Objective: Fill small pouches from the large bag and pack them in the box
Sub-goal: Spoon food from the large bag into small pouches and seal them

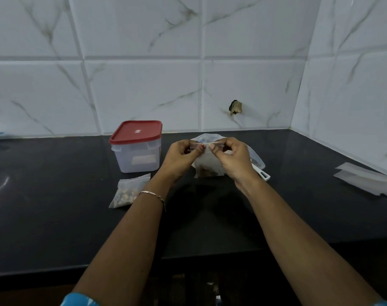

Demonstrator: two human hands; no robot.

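Observation:
Both hands hold a small clear pouch upright above the black counter, pinching its top strip. My left hand grips the strip's left end and my right hand the right end. Brown pieces sit in the pouch's bottom. Behind it lies the large clear bag, mostly hidden by my hands. A filled small pouch lies flat on the counter to the left. The translucent box stands behind that pouch, its red lid on.
A white scoop handle pokes out beside my right wrist. Flat unfilled pouches lie stacked at the right by the tiled wall. The counter's front edge runs below my forearms.

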